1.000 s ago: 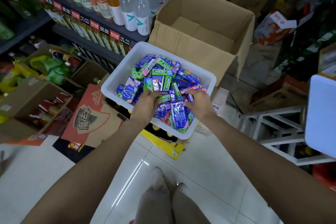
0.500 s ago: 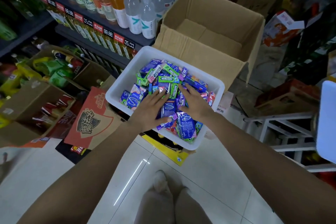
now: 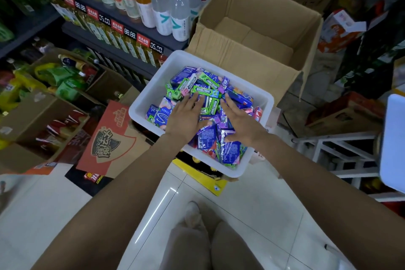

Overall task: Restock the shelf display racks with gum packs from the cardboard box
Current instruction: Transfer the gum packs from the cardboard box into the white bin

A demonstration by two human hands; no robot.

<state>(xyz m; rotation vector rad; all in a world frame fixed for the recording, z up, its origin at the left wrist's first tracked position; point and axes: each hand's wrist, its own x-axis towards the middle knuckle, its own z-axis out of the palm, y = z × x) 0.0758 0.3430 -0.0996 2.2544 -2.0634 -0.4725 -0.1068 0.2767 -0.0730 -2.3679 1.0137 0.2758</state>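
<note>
A white plastic tub (image 3: 153, 92) sits in front of me, filled with several loose gum packs (image 3: 206, 92) in green, blue and purple wrappers. My left hand (image 3: 186, 116) lies flat on the pile at its middle left, fingers spread. My right hand (image 3: 241, 120) rests flat on the pile beside it, fingers extended toward the far side. Neither hand grips a pack. Behind the tub stands an open cardboard box (image 3: 252, 35), which looks bare inside.
Dark shelves (image 3: 122, 28) with drink bottles and price tags run along the left. Cardboard cartons of snacks (image 3: 43, 103) crowd the floor at left. A white metal rack (image 3: 341, 155) stands at right. White floor tiles (image 3: 252, 204) lie below, with my legs.
Both hands went from curled in the near part of the pile to lying flat with fingers spread, and slid farther over the packs. The view shifted slightly.
</note>
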